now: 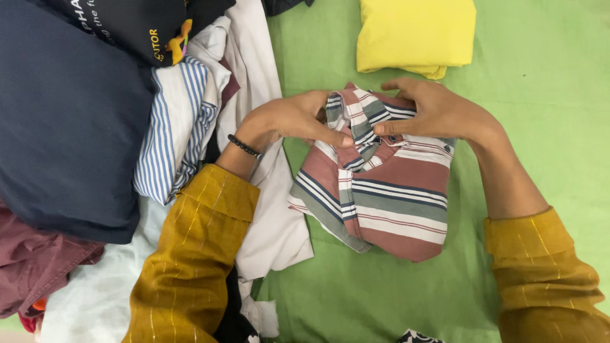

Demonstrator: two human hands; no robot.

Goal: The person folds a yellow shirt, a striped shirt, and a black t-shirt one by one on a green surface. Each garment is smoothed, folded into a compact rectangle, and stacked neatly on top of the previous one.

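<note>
A folded striped shirt (381, 197), banded in dusty red, grey and white, lay collar-up on the green sheet (540, 127), and both hands worked at its collar. The left hand (289, 119) was closed narrowly, thumb and fingers pinching the near side of the collar; a black bead bracelet (244, 147) sat on that wrist. The right hand (438, 111) lay curved over the far side of the collar, fingertips pressed on the placket by the top button, thumb tucked under the fabric. Held from both sides, the collar stood raised while the shirt's body stayed flat and square below it, which seemed to be why the grip sat so high.

Beyond the striped shirt, near but apart, a folded yellow garment (416, 35) rested on the sheet. To the shirt's left, a white cloth (273, 222) touched its lower left corner, and past that rose a loose heap: a blue-and-white striped shirt (175, 127), a navy garment (70, 121) and a maroon piece (32, 260). To the shirt's right and below it, the sheet showed bare green, crossed only by the mustard sleeves (190, 267).
</note>
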